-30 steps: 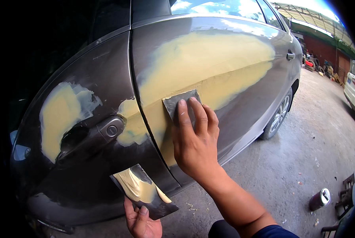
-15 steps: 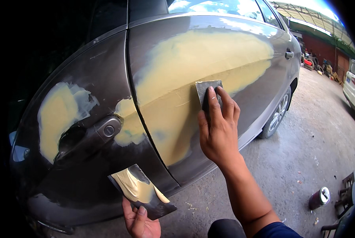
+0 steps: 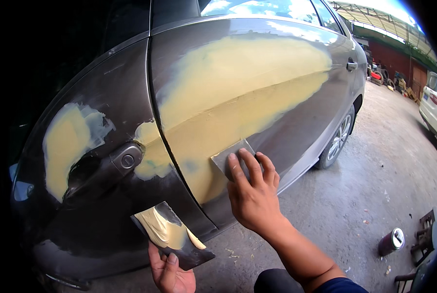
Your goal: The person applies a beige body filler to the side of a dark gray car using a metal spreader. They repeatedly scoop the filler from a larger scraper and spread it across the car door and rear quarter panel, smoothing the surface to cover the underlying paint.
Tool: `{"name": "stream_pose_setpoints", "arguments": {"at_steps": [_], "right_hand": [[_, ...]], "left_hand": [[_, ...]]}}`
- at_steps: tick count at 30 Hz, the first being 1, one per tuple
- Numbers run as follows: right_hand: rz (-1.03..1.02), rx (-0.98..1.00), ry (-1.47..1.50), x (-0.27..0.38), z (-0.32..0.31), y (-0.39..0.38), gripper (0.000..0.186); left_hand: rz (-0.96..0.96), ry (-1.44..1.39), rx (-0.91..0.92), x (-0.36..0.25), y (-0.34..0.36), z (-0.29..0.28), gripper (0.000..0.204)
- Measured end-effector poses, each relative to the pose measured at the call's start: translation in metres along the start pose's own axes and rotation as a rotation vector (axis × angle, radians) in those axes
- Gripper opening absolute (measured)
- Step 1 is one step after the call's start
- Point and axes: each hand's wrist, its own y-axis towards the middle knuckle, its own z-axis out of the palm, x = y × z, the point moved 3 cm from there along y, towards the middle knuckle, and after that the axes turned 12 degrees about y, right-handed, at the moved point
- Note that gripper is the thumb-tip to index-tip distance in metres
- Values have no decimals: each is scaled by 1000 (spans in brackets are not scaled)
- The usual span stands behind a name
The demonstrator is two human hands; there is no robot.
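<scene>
My right hand [image 3: 254, 190] grips a flat grey spreader [image 3: 228, 161], pressed against the lower part of the pale yellow putty [image 3: 238, 68] on the dark grey car's rear door. Lower left, my left hand [image 3: 169, 271] holds a dark rectangular plate [image 3: 197, 255] loaded with creamy yellow putty [image 3: 162, 224], in front of the front door's lower part. Smaller putty patches [image 3: 64, 146] lie around the front door handle [image 3: 125, 158], and a seam divides the two doors.
The car's rear wheel [image 3: 338, 139] stands on concrete [image 3: 374, 136]. A metal can [image 3: 391, 241] and dark stool-like objects [image 3: 426, 234] are at lower right. A white car [image 3: 435, 105] is parked right, with piled tyres and clutter [image 3: 384, 78] by a red wall [image 3: 399, 63] behind.
My right hand and spreader first moved right along the putty, then dropped down and back leftward to its lower edge. My left hand barely moved; the view shifted slightly.
</scene>
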Motion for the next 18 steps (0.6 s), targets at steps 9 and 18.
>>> {"name": "stream_pose_setpoints", "arguments": {"at_steps": [9,18], "right_hand": [[-22,-66,11,-27,-24,41,50],[26,203,-75,-22,0,-35,49]], "left_hand": [[-15,-26,24,2,-1,4,67],[-58,-34,38,9,-2,11,66]]}}
